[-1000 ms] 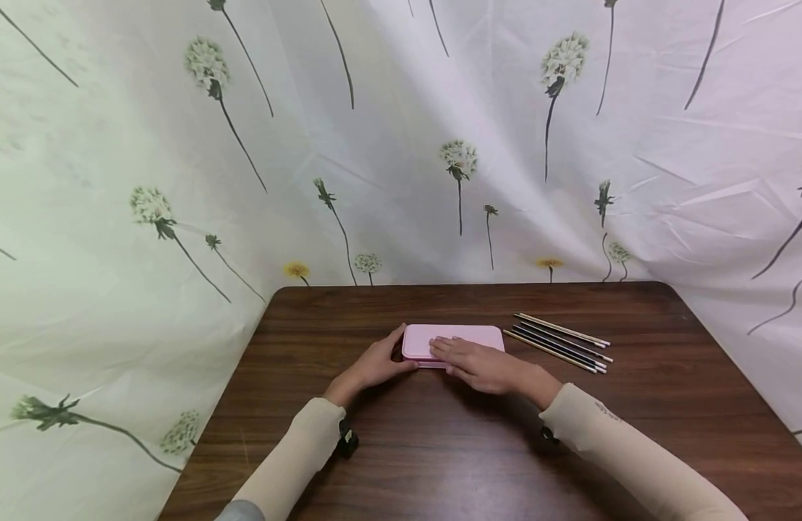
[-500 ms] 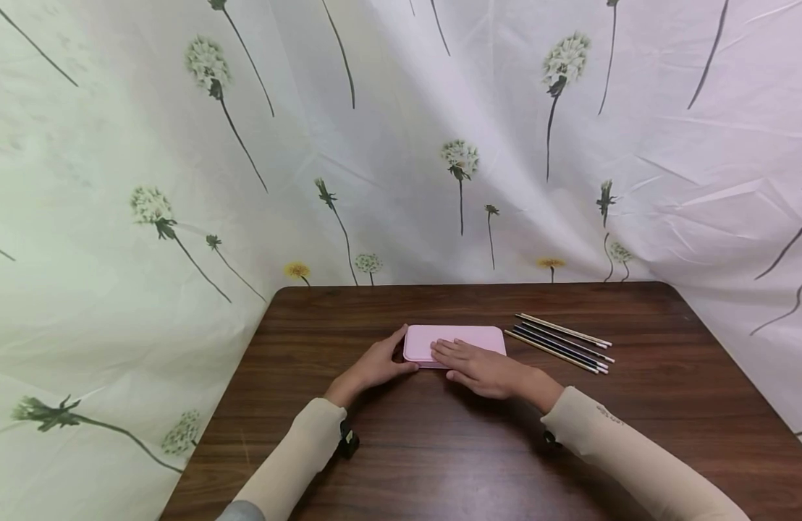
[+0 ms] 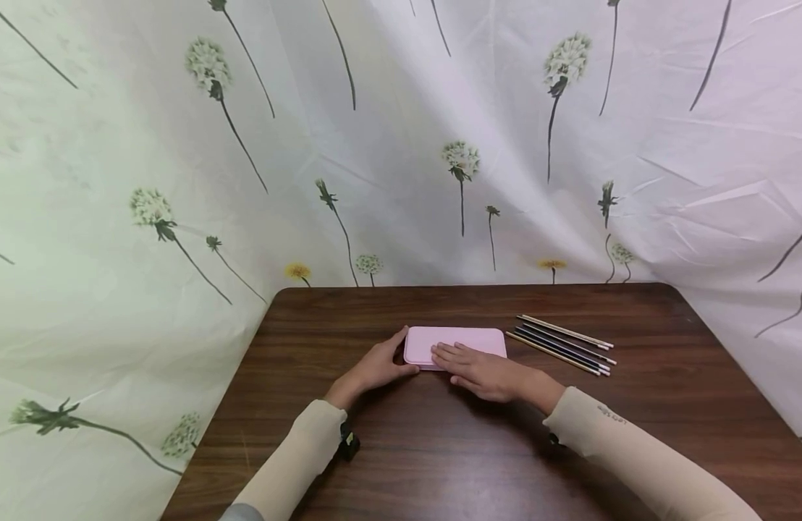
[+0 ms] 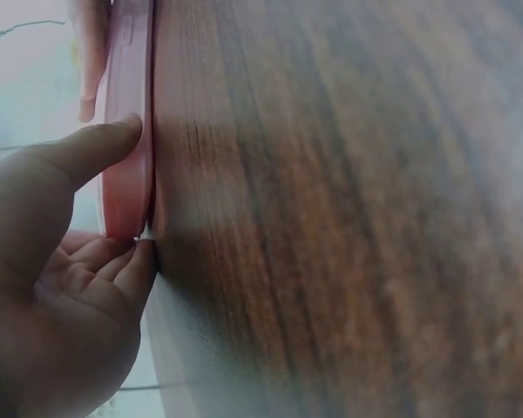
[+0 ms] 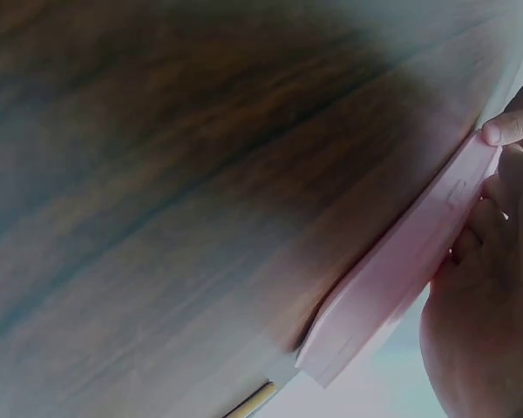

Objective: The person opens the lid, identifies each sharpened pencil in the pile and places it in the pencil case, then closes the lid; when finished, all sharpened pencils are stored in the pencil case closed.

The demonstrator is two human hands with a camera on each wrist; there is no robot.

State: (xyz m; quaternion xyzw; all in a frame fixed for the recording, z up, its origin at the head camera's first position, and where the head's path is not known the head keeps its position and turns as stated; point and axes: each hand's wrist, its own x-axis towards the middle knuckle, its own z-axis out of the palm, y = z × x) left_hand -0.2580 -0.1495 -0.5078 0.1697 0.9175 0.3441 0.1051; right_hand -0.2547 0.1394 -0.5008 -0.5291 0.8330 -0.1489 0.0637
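Observation:
A closed pink pencil case (image 3: 462,336) lies flat on the brown wooden table (image 3: 414,449). My left hand (image 3: 375,364) holds its left end, with the thumb on the near side and the fingers round the end. In the left wrist view the thumb touches the side wall of the case (image 4: 126,187). My right hand (image 3: 484,373) rests on the lid with its fingers straight and covers the near right part of the case. From the right wrist, the front side of the case (image 5: 375,292) shows no gap.
Several pencils (image 3: 560,346), dark and gold with white ends, lie side by side to the right of the case. Behind the table's far edge hangs a white cloth (image 3: 401,159) printed with dandelions.
A second ago the front of the lid stood slightly raised; it has gone down under my right hand and stays down. Both hands have hardly moved.

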